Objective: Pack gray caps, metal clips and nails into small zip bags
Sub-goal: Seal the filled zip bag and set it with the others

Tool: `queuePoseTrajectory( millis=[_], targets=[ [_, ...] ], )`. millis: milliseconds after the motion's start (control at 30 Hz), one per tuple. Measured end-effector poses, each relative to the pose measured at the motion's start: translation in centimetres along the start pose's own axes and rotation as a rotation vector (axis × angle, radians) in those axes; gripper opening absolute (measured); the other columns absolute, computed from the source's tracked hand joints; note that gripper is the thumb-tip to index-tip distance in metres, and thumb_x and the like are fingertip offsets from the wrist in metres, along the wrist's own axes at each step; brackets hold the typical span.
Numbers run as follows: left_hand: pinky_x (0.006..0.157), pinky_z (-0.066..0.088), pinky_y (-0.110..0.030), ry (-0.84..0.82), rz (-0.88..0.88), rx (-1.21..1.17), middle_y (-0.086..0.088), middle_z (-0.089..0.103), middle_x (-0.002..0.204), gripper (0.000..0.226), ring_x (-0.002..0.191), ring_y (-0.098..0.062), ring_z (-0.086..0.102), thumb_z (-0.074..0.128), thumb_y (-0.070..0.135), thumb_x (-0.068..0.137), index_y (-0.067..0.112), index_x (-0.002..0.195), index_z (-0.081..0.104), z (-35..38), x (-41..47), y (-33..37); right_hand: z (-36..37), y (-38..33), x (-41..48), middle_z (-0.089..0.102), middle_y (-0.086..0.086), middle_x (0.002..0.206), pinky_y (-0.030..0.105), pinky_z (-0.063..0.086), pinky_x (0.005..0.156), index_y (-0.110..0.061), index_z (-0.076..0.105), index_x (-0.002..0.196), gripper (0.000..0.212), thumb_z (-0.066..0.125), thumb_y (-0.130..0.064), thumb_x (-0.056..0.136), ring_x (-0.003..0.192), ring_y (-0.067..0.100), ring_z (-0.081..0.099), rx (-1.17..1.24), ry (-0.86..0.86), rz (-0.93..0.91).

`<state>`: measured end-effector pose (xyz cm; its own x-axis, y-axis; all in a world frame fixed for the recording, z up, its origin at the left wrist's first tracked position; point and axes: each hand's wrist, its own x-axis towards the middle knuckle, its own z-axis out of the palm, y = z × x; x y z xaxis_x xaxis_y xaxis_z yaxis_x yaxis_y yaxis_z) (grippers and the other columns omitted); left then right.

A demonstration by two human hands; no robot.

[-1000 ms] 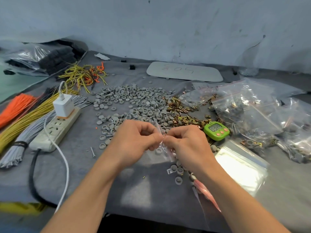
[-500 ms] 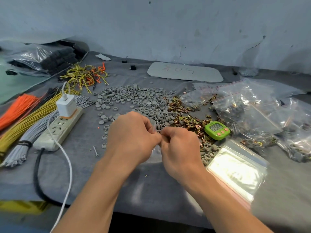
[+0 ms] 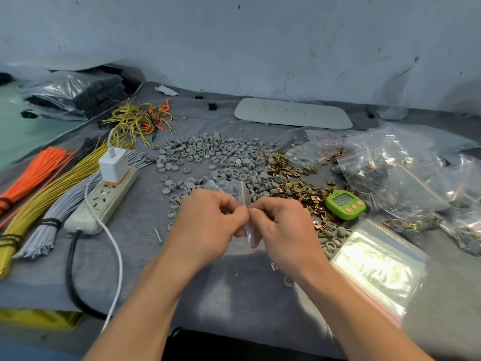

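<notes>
1. The small zip bag (image 3: 235, 190) is held up between my 2 sets of fingertips. Its red-lined mouth strip runs down the gap where they meet, and its clear body rises just beyond them.
2. On my left hand (image 3: 208, 222) and right hand (image 3: 285, 230) the fingers are curled, with each thumb and forefinger pinching the strip. The 2 pinches almost touch.
3. I judge that I am working the zip, but I cannot tell whether I am opening or sealing it.
4. To open it, I would keep 1 pinch on each wall of the mouth, close to the strip, and part them evenly. To seal it, I would slide the pinch along the whole track. Either way the mouth should stay uppermost.
5. A gray shape shows through the plastic. I cannot tell whether it is inside the bag or behind it.
6. The gray caps (image 3: 216, 157) lie heaped just beyond my fingers. The metal clips (image 3: 294, 183) lie beyond my right fingers and to their right. 1 nail (image 3: 158, 235) lies to the left of my left fingers.
7. The green timer (image 3: 345, 204), to the right of my right fingers, shows 4 digits too blurred to read.
8. The pale board (image 3: 291, 113), far beyond my fingers, bears faint red marks, perhaps "505".
9. I can read no brand on the white charger (image 3: 113, 165).
</notes>
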<state>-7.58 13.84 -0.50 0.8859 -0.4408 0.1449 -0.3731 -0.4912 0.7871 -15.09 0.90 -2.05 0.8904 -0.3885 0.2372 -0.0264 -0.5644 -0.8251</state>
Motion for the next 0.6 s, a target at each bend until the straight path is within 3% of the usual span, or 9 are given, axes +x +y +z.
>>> queuePoseTrajectory(
  millis=[67, 167, 233, 267, 333, 433, 500, 600],
  targets=[
    [0.048, 0.046, -0.023, 0.034, 0.033, 0.075, 0.005, 0.065, 0.049, 0.023, 0.041, -0.008, 0.056, 0.075, 0.022, 0.078, 0.019, 0.055, 0.071, 0.1, -0.2, 0.5, 0.4, 0.0, 0.0, 0.065, 0.000, 0.055, 0.030, 0.048, 0.056, -0.018, 0.066, 0.061, 0.034, 0.064, -0.018, 0.095, 0.052, 0.010, 0.057, -0.089, 0.058, 0.034],
    [0.050, 0.047, -0.023, 0.173, 0.040, 0.293, 0.006, 0.060, 0.045, 0.024, 0.047, -0.007, 0.058, 0.075, 0.025, 0.071, 0.017, 0.050, 0.065, -0.4, -0.3, 0.9, 0.2, 0.0, 0.6, 0.062, -0.006, 0.056, 0.015, 0.038, 0.045, -0.021, 0.063, 0.061, 0.036, 0.065, -0.022, 0.097, 0.050, 0.003, 0.056, -0.130, 0.211, 0.126],
    [0.049, 0.043, -0.023, 0.255, 0.016, 0.356, 0.003, 0.058, 0.045, 0.028, 0.051, -0.010, 0.058, 0.073, 0.029, 0.071, 0.015, 0.050, 0.062, -0.5, -0.6, 0.9, -0.6, -0.1, 1.1, 0.061, -0.011, 0.057, 0.012, 0.037, 0.045, -0.024, 0.064, 0.065, 0.035, 0.065, -0.027, 0.099, 0.050, 0.001, 0.057, -0.198, 0.262, 0.142],
    [0.050, 0.042, -0.025, 0.287, 0.006, 0.375, 0.002, 0.058, 0.047, 0.029, 0.054, -0.013, 0.059, 0.071, 0.033, 0.072, 0.015, 0.051, 0.061, -0.3, -0.8, 1.1, -0.8, -0.2, 1.0, 0.062, -0.013, 0.058, 0.012, 0.037, 0.048, -0.024, 0.066, 0.068, 0.031, 0.065, -0.029, 0.099, 0.051, 0.003, 0.057, -0.263, 0.271, 0.130],
    [0.051, 0.038, -0.027, 0.343, -0.006, 0.402, 0.002, 0.058, 0.049, 0.031, 0.057, -0.018, 0.058, 0.066, 0.039, 0.073, 0.016, 0.054, 0.061, 0.2, -1.0, 1.4, -0.4, -0.7, 0.6, 0.064, -0.012, 0.063, 0.028, 0.045, 0.059, -0.026, 0.067, 0.078, 0.017, 0.070, -0.031, 0.094, 0.057, 0.012, 0.057, -0.391, 0.348, 0.075],
    [0.050, 0.030, -0.021, 0.374, -0.039, 0.354, 0.004, 0.057, 0.049, 0.031, 0.057, -0.011, 0.055, 0.062, 0.044, 0.075, 0.020, 0.056, 0.062, 0.4, -0.8, 1.5, 0.9, -1.5, -0.4, 0.053, -0.010, 0.056, 0.028, 0.029, 0.055, -0.028, 0.050, 0.078, 0.032, 0.079, -0.016, 0.082, 0.050, 0.016, 0.046, -0.489, 0.486, -0.084],
    [0.049, 0.031, -0.021, 0.338, -0.032, 0.292, 0.006, 0.058, 0.050, 0.030, 0.056, -0.005, 0.053, 0.061, 0.044, 0.078, 0.022, 0.058, 0.064, 0.3, -0.8, 1.4, 1.4, -1.4, -0.7, 0.050, -0.009, 0.053, 0.026, 0.027, 0.052, -0.025, 0.054, 0.074, 0.031, 0.076, -0.005, 0.080, 0.047, 0.015, 0.042, -0.435, 0.450, -0.223],
    [0.053, 0.045, -0.031, 0.231, 0.059, 0.156, 0.010, 0.062, 0.056, 0.027, 0.056, -0.010, 0.056, 0.055, 0.044, 0.073, 0.022, 0.061, 0.065, 0.3, -0.9, 1.5, 1.5, -0.7, -0.4, 0.037, -0.013, 0.052, 0.032, 0.034, 0.054, -0.031, 0.052, 0.067, 0.027, 0.062, -0.007, 0.077, 0.057, 0.012, 0.038, -0.260, 0.217, -0.276]
  ],
)
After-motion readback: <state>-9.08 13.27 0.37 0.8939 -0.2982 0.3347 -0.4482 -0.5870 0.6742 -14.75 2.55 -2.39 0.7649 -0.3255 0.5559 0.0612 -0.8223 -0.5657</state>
